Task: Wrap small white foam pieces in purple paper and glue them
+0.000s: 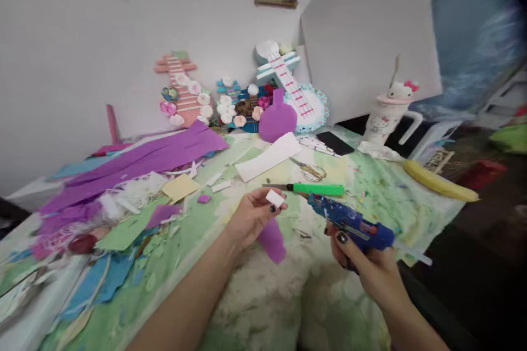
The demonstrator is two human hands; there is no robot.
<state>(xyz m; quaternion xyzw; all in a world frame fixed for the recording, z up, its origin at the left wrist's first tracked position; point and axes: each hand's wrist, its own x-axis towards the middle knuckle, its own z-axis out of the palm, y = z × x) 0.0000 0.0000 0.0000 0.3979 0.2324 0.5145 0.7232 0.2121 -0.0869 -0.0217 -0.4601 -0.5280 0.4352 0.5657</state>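
Observation:
Between the fingers of my left hand (251, 216) is a small white foam-like rectangle (275, 198), its flat face turned up. My right hand (370, 263) grips a blue glue gun (349, 222), nozzle pointing left toward the white piece but apart from it. A glue stick (414, 252) sticks out of its rear. Under my left hand lies a purple strip (274, 241), partly hidden. Just beyond the hands rests a green-handled knife (317, 189) with a long blade, and gold-handled scissors (310, 170) lie behind it.
A white sheet strip (269, 156) and a black phone (335, 143) lie farther back. Purple sheets (144, 156) and scraps cover the left side. Decorated guitar shapes (290, 85) and a purple cutout (278, 120) lean at the wall. A cup (385, 120) and yellow object (440, 181) stand right.

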